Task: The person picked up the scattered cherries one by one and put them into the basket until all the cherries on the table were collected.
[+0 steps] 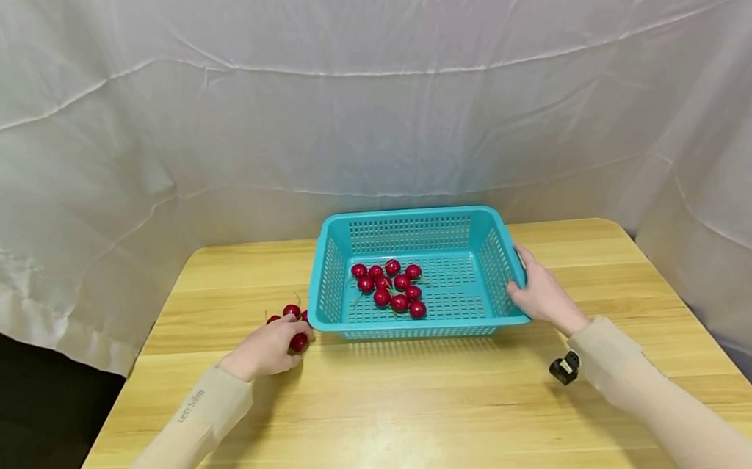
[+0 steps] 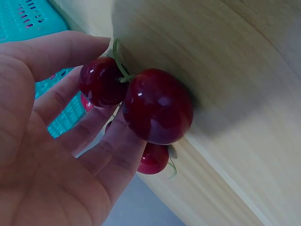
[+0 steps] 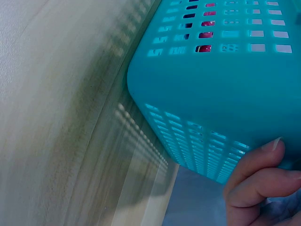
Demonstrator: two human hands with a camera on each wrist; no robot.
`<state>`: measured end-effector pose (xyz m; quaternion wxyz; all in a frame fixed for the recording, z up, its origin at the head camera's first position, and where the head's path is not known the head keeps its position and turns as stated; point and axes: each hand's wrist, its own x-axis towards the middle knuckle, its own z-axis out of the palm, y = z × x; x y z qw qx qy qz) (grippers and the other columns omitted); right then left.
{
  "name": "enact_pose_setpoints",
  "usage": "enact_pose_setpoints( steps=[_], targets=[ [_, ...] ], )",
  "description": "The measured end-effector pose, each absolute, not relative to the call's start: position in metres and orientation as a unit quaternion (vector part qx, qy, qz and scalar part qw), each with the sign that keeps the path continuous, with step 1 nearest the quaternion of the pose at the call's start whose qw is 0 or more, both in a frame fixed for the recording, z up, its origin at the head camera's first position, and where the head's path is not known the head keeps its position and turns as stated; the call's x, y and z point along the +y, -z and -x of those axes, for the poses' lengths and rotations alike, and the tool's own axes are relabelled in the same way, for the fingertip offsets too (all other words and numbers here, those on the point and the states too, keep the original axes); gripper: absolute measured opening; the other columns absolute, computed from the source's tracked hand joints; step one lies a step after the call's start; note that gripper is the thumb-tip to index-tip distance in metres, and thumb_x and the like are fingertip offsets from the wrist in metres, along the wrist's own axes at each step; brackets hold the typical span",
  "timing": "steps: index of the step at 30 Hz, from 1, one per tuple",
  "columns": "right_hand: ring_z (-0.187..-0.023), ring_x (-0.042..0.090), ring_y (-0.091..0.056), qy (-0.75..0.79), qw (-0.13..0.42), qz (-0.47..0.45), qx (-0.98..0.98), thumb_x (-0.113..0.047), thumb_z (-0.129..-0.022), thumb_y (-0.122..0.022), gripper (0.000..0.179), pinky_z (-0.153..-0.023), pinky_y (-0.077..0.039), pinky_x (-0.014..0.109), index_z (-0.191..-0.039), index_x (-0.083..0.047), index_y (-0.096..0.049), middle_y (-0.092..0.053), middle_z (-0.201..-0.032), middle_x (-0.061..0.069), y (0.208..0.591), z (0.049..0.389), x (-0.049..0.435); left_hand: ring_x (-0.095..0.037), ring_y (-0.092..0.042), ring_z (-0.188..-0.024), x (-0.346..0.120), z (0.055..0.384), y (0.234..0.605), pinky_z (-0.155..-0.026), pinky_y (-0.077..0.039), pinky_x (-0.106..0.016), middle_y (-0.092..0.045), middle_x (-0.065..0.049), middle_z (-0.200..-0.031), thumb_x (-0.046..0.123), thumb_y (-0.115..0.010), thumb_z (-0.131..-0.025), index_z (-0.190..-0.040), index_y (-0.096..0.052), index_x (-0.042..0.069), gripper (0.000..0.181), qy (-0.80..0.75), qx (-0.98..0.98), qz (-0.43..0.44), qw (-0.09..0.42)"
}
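My left hand (image 1: pixel 272 346) is bent round red cherries on the table, just left of a turquoise perforated basket (image 1: pixel 416 328). In the left wrist view, one cherry (image 2: pixel 101 82) lies between thumb and fingers, and a larger-looking cherry (image 2: pixel 159 106) is in front of the fingertips. A third cherry (image 2: pixel 153 159) shows beyond the fingers. My right hand (image 1: pixel 541 291) grips the basket's right rim, its thumb on the near side; the right wrist view shows its bent fingers (image 3: pixel 263 183) at the basket wall. Several cherries (image 1: pixel 399 303) lie inside, mostly toward the left.
The pale wooden table (image 1: pixel 391 425) reaches out on both sides of the basket. A light cloth (image 1: pixel 407 129) hangs behind it and at the sides. A small black device (image 1: pixel 564 368) is at the right wrist. A dark area (image 1: pixel 25 409) shows beyond the left edge.
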<state>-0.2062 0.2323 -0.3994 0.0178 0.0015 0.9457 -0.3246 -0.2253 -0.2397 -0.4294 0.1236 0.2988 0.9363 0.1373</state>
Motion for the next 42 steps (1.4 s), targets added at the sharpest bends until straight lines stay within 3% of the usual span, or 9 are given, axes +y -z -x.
enact_pose_setpoints(
  steps=[9,21,42],
  targets=[
    [-0.115,0.051,-0.06,0.324,0.023,-0.004,0.946,-0.01,-0.097,-0.049,0.079,-0.085,-0.058,0.055,-0.16,0.003,-0.004,-0.041,-0.144,0.043,0.4,0.206,0.232,-0.021,-0.051,-0.091,-0.236,0.225,0.432,-0.079,-0.052,-0.039,-0.054,-0.001,-0.088,0.001,-0.076,-0.08,-0.092,-0.057,0.014,0.025,-0.137,0.937,-0.298,0.12],
    [-0.112,0.05,-0.061,0.323,0.019,0.0,0.946,-0.01,-0.096,-0.049,0.079,-0.084,-0.058,0.055,-0.16,0.004,-0.004,-0.042,-0.143,0.043,0.4,0.206,0.231,-0.013,-0.044,-0.068,-0.236,0.223,0.431,-0.064,-0.035,-0.026,-0.04,0.002,-0.07,-0.007,-0.067,-0.078,-0.08,-0.051,0.01,0.023,-0.166,0.933,-0.281,0.15],
    [-0.112,0.051,-0.061,0.325,0.023,-0.002,0.945,-0.01,-0.096,-0.049,0.08,-0.081,-0.059,0.053,-0.16,0.003,-0.003,-0.041,-0.144,0.044,0.398,0.206,0.232,-0.011,-0.046,-0.067,-0.247,0.229,0.418,-0.064,-0.036,-0.022,-0.053,0.002,-0.072,-0.01,-0.062,-0.077,-0.075,-0.054,0.012,0.024,-0.154,0.924,-0.323,0.133]
  ],
)
